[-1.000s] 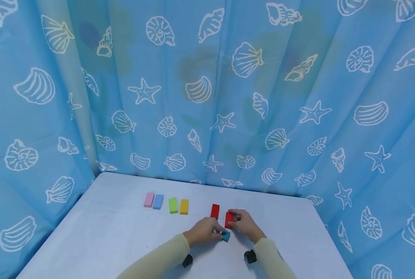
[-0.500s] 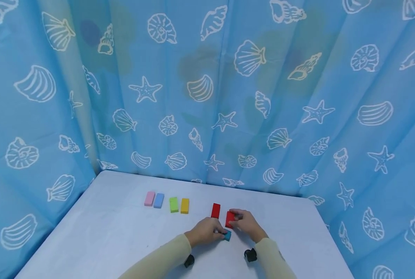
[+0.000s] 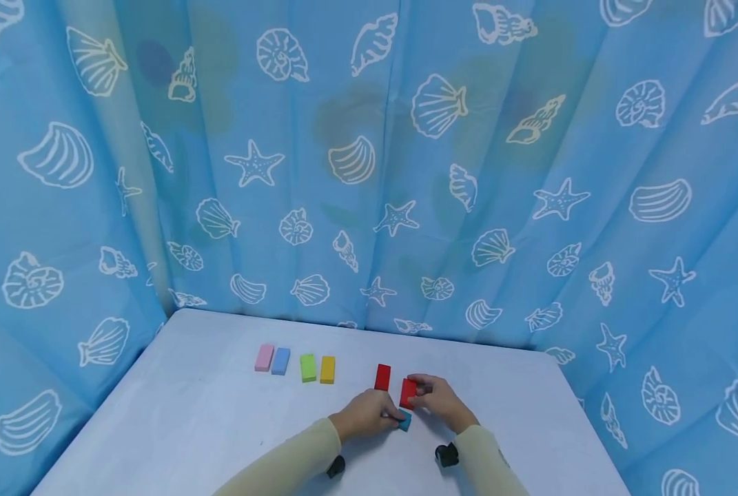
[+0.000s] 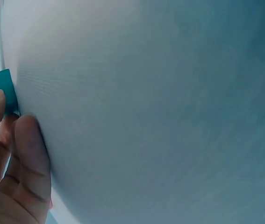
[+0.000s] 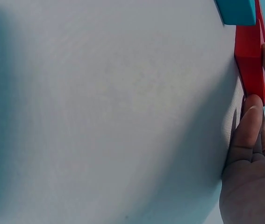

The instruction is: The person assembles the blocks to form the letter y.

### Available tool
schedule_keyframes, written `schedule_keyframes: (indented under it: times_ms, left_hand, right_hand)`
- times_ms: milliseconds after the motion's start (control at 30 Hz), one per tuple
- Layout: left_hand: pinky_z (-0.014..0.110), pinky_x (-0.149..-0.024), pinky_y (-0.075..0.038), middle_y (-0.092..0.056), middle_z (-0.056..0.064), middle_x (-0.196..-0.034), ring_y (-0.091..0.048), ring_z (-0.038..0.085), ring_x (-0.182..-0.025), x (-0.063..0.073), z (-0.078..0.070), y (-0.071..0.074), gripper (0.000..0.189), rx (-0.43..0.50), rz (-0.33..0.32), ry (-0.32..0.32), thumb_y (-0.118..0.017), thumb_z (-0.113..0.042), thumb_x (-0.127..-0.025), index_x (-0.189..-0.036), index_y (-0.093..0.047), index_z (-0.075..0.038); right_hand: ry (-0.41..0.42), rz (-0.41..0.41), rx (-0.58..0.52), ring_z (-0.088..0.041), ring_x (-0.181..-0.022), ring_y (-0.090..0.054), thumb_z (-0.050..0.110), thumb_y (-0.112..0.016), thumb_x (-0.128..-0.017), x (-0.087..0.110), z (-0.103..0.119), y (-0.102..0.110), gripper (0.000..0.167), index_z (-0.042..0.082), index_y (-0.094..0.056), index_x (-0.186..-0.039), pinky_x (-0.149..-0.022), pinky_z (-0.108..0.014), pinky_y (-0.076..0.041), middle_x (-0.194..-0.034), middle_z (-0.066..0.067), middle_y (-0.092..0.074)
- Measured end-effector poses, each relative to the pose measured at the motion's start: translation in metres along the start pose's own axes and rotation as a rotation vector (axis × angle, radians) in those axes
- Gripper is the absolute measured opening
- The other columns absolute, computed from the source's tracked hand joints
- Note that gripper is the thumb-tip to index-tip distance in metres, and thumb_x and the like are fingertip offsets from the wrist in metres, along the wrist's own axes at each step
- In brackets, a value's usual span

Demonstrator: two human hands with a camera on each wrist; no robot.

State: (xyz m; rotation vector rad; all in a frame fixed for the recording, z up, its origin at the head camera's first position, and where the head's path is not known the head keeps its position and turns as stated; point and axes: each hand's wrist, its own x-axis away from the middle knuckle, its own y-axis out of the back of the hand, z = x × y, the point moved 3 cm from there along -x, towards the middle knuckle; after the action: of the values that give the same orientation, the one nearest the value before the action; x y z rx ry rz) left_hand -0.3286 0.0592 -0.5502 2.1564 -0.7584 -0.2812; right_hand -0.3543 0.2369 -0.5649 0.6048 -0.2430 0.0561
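A teal block (image 3: 405, 421) lies on the white table, its far end close to the near end of a red block (image 3: 408, 393). My left hand (image 3: 366, 413) pinches the teal block between thumb and fingers; in the left wrist view the thumb lies on the face of the teal block (image 4: 6, 91). With thumb and fingertips at its ends and right side, my right hand (image 3: 438, 401) holds the red block. The right wrist view has this red block (image 5: 250, 58) beside the teal block's corner (image 5: 237, 11). Another red block (image 3: 382, 377) stands just beyond my left hand, its near end partly hidden.
Left along the table (image 3: 220, 406) lie a pink block (image 3: 264, 357), a light blue block (image 3: 280, 361), a green block (image 3: 308, 368) and a yellow block (image 3: 327, 369). A blue curtain (image 3: 369, 172) with white shells borders the table's back and sides.
The teal block has shifted slightly right, nearer beneath the held red block's end. Both hands keep their grips, and the other blocks stay in place.
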Motion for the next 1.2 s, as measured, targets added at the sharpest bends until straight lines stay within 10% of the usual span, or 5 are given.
schedule_keyframes:
  times_ms: [1200]
  left_hand:
    - [0.019, -0.073, -0.05, -0.068, -0.012, -0.09, -0.058, 0.0, -0.084, -0.0014, 0.0026, -0.0023, 0.021, 0.064, -0.04, 0.047, -0.079, -0.016, -0.084, -0.105, -0.079, -0.021]
  right_hand:
    - [0.008, 0.024, -0.058, -0.029, -0.11, -0.054, 0.007, -0.082, -0.075, 0.0041, -0.0003, -0.0018, 0.062, 0.01, -0.061, -0.133, -0.089, -0.041, -0.055, -0.121, -0.014, -0.06]
